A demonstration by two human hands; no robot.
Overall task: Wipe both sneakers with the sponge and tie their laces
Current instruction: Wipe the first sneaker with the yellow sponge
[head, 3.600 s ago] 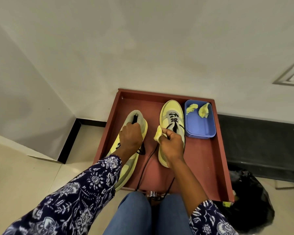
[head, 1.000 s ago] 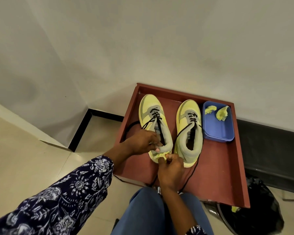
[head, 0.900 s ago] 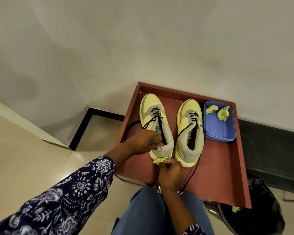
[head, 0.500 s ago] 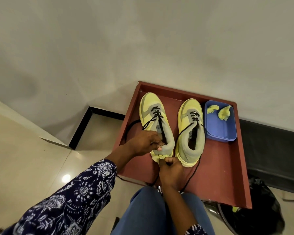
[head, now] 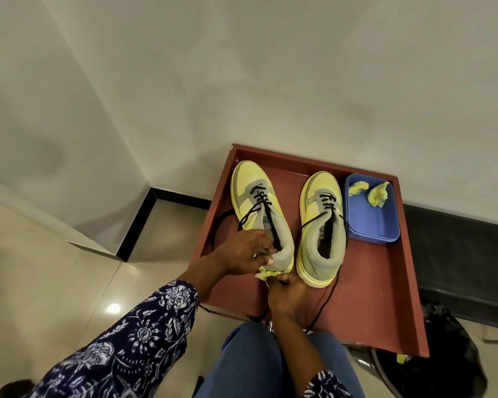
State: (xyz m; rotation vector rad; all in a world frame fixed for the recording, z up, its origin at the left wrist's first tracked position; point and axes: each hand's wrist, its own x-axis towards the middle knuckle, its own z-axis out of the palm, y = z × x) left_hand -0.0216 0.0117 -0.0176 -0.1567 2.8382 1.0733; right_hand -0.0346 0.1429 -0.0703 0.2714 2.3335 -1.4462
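Two yellow-and-grey sneakers stand side by side, toes away from me, on a red-brown tray (head: 380,297). My left hand (head: 243,254) grips the collar of the left sneaker (head: 255,196) at its heel. Below that heel my right hand (head: 286,295) pinches a crumpled yellow sponge (head: 266,274) against the back of the shoe. The right sneaker (head: 321,225) stands free. Both have loose black laces (head: 325,304) trailing over the tray's front edge.
A blue tub (head: 373,222) with two yellow sponge scraps sits at the tray's far right corner. White walls close in behind and to the left. A black bag (head: 449,360) lies on the floor at the right. My knees in blue jeans (head: 250,366) are below the tray.
Since 3.6 s ago the left sneaker was set upright beside the right one and my right hand moved the sponge to its heel. Over the last second the hands barely shift.
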